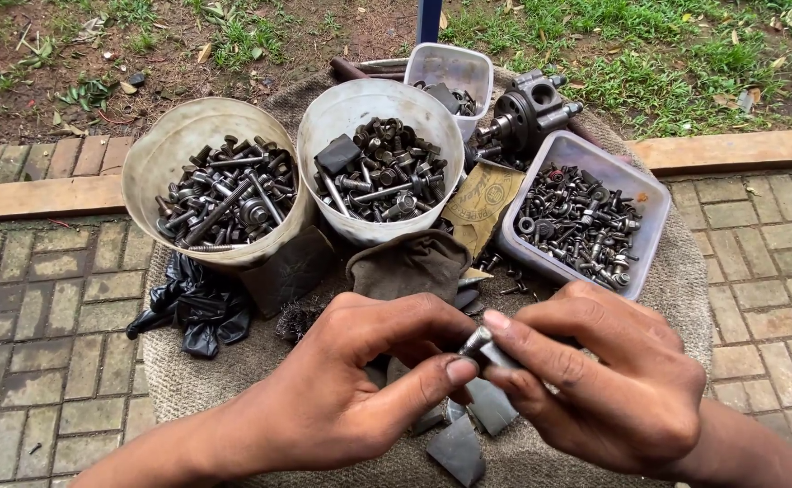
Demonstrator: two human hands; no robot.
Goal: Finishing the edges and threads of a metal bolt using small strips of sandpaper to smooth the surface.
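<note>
Both hands meet low in the middle of the view, working one small part between them. The left hand [342, 389] has its thumb and forefinger pinched on the end of a short metal bolt [479, 343], and the right hand [613, 380] pinches the other end, its fingers curled in tight over a grey piece I can't make out. So the bolt sits right between the two sets of fingertips, up off the sacking.

Just under the hands a few flat grey scraps of sandpaper [468, 425] lie on the burlap cloth [260, 361] that covers the whole work spot. Just beyond the left hand's knuckles there's a crumpled brown rag [409, 262], and out past its wrist side a black plastic bag [192, 307].

Further ahead of the left hand stand two round cut-down white tubs, the left tub [156, 154] full of long dark bolts, the middle tub [332, 108] packed with nuts and shorter bolts. Ahead of the right hand is a rectangular clear tray [649, 208] of small screws and washers, with a greasy metal engine part [527, 113] and a smaller clear tub [454, 59] behind it.
</note>
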